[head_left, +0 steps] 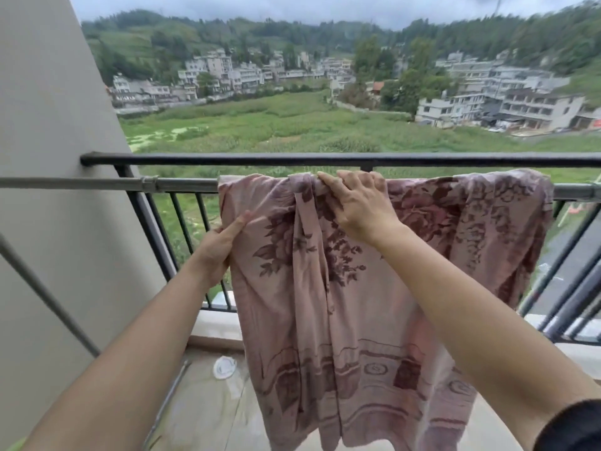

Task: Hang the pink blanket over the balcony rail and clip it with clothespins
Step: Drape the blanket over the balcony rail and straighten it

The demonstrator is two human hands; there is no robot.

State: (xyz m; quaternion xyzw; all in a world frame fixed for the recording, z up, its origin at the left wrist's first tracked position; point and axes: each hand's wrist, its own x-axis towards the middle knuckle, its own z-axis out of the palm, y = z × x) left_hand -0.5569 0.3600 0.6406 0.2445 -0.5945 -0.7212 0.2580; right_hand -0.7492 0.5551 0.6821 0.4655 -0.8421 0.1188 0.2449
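Filling the left side, a smooth beige wall runs out of frame. The pink blanket is next in size: thin, soft cloth with a dark maroon flower pattern and banded border. It is draped over a grey metal pole just inside the black balcony rail, and its lower hem is cut off by the bottom edge. Its far half, behind the pole, is hidden. The cloth is bunched into a vertical fold near the middle and spreads wider to the right.

The right hand lies on that fold at the pole, fingers bent over the top and gripping the gathered cloth. A dark sleeve shows at the corner. The left hand pinches the blanket's left edge lower down, thumb straight along the front, its fingers hidden behind the fabric.

On the pale tiled floor lie a thin metal rod and a small white round object, too blurred to identify.
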